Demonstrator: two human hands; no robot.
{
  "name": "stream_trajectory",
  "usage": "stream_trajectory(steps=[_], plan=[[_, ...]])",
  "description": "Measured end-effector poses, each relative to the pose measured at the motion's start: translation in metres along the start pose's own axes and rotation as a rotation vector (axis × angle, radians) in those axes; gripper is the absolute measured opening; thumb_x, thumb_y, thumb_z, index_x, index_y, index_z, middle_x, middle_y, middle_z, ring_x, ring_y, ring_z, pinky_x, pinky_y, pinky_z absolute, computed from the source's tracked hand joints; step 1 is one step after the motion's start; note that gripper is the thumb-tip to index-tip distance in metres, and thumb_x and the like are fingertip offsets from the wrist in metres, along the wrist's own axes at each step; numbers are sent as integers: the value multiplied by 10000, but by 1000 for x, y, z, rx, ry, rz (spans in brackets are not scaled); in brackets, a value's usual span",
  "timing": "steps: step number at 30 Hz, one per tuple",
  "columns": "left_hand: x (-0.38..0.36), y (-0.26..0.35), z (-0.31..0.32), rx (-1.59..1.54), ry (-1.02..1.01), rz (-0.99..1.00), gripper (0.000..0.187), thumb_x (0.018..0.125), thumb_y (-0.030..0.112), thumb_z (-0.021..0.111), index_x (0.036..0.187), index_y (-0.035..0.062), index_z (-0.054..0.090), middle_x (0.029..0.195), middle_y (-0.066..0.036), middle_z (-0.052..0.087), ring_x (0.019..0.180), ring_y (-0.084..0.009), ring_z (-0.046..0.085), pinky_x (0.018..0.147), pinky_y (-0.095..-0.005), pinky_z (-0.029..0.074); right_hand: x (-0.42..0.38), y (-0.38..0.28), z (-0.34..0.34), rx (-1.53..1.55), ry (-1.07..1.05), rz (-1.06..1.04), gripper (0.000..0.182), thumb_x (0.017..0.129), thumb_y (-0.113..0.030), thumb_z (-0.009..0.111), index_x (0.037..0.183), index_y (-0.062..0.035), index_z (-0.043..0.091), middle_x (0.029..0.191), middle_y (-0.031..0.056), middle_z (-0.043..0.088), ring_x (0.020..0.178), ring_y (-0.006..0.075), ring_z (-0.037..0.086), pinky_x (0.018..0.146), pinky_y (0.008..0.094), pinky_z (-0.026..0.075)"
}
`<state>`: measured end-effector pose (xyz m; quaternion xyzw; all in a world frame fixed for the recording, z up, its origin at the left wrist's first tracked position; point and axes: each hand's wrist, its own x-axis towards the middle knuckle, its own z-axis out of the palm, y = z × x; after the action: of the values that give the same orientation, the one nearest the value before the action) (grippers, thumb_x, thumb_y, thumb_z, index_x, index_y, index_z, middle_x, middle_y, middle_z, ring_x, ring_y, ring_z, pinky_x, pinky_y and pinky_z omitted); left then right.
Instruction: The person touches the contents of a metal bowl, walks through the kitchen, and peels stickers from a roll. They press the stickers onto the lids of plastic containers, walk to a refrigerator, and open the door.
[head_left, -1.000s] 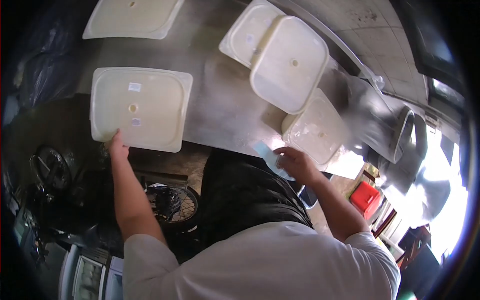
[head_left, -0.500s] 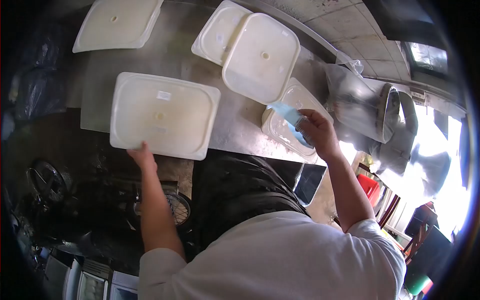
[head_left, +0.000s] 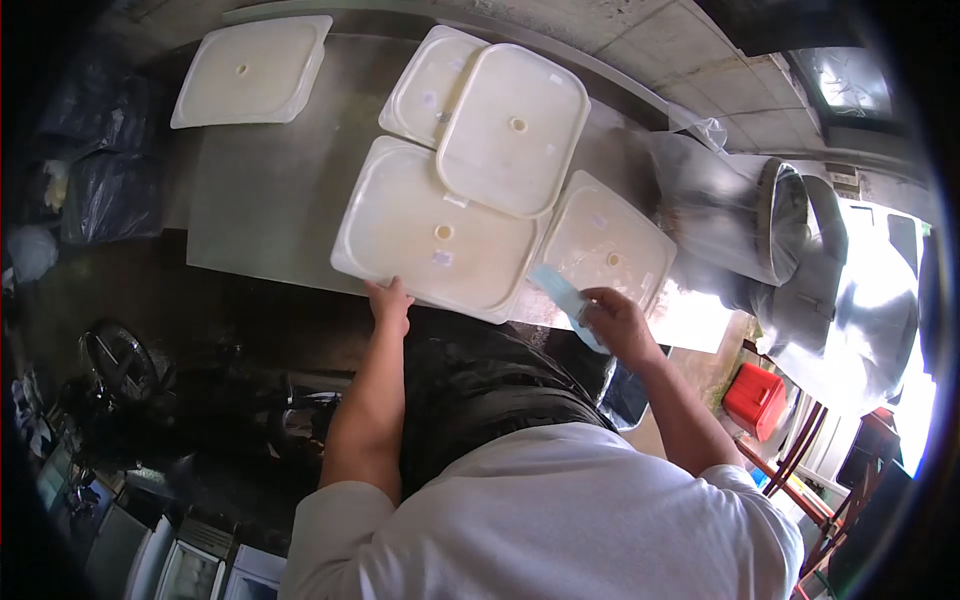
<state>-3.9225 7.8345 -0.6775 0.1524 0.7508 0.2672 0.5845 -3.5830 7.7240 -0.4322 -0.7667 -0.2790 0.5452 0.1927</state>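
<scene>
My left hand (head_left: 390, 307) grips the near edge of a large white plastic lid (head_left: 400, 215), thumb on top and the other fingers out of sight. The lid has a round mark in its middle and a small label. In my right hand (head_left: 617, 322) is a light-blue cloth (head_left: 560, 290), held over the near left part of another white lid (head_left: 610, 235). A third lid (head_left: 515, 120) overlaps its neighbours, partly covering a lid (head_left: 425, 95) behind it.
One more white lid (head_left: 250, 70) lies at the far left of the metal table (head_left: 260, 190). Clear plastic bags (head_left: 710, 200) stand to the right. Black bags (head_left: 110, 195) are at the left. A red box (head_left: 755, 400) sits beyond the table at the right.
My left hand has moved right with the large lid, which now lies against the other lids. My right hand and the cloth have come nearer to my body.
</scene>
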Motion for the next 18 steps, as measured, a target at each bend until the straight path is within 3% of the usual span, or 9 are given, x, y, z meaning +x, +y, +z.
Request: stream_trajectory(steps=[2,4,5,7,9,10,13,15,18], plan=[[-13,23,-6,24,-38,-79,513,981,133,616,1380,-87,380,1349,-249,573,1225,-361,608,1001,-449,499,0,10,10,-100,-53,-27,363,955,-131,632,1296,-8,645,970,47,693,863,107,618,775,290,516],[4,32,-25,415,1,142,445,984,217,624,1247,-119,500,1272,-272,609,1169,-394,623,962,-471,503,3,16,25,-175,-71,-28,380,939,-142,635,1290,3,644,1006,123,726,936,157,658,863,321,522],[22,38,-34,414,19,150,445,984,217,624,1247,-119,500,1272,-272,609,1169,-394,623,962,-471,503,2,10,33,-177,-86,-8,380,939,-144,631,1289,5,644,1012,137,728,942,164,662,871,324,522],[67,61,-47,543,302,364,430,989,260,618,1174,-124,565,1226,-306,625,1156,-439,618,984,-483,493,2,3,49,-184,-106,-14,375,944,-149,626,1286,5,646,1029,158,734,972,179,672,896,334,525],[104,114,-54,621,391,405,510,994,314,608,1250,-123,549,1307,-343,587,1232,-462,583,1038,-490,477,2,-17,64,-183,-140,52,376,947,-151,632,1288,6,644,1049,172,735,993,188,678,910,337,525],[119,147,-54,554,381,437,531,1001,333,601,1276,-118,542,1332,-339,581,1253,-454,576,1049,-484,476,3,-26,72,-184,-167,127,377,950,-153,638,1290,8,642,1070,186,735,1015,198,684,924,341,526],[211,225,-50,234,223,416,602,1025,400,574,1373,-86,504,1416,-318,548,1297,-418,571,1085,-459,465,7,-38,95,-262,-171,24,389,957,-148,657,1317,-1,635,1126,190,734,1038,217,701,935,349,532],[290,273,-40,24,137,241,647,1033,441,564,1432,-58,461,1422,-277,551,1266,-374,600,1064,-465,487,11,-63,112,-295,-168,50,365,963,-133,654,1307,-13,642,1114,165,739,1028,193,697,928,337,533],[317,343,-30,-133,63,147,565,1050,426,542,1368,-38,490,1221,-215,626,1027,-330,673,899,-470,575,19,-69,136,-218,-192,127,346,974,-132,639,1303,-25,642,1068,136,742,981,148,682,893,319,535]])
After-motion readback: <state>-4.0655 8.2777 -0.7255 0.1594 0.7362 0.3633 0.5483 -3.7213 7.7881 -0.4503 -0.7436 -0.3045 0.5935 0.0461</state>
